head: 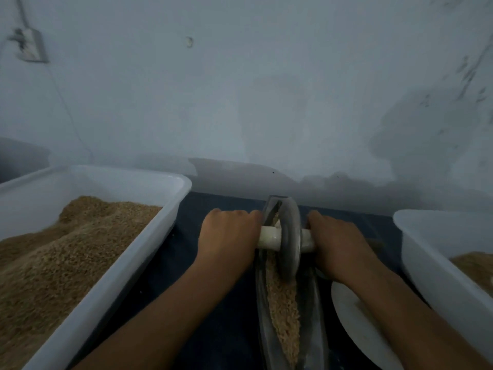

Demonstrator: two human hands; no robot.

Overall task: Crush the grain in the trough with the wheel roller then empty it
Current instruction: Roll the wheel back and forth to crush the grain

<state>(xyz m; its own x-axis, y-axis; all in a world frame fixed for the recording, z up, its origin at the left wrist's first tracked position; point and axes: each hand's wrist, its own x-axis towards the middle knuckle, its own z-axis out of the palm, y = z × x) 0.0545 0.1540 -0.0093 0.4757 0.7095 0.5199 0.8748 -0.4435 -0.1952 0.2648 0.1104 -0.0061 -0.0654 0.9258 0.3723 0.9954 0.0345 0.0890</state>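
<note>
Crushing step under way: left hand (229, 233) and right hand (338, 241) curled around the white axle (270, 237) either side of the wheel roller (289, 236), near the far end of the grain-filled trough (317, 316); next, likely rolling back toward the near end.

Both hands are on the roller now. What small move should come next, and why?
Probably pull the wheel back toward the body: it sits at the far end of the trough, both hands grip its axle, and grain lies in the near part.
</note>
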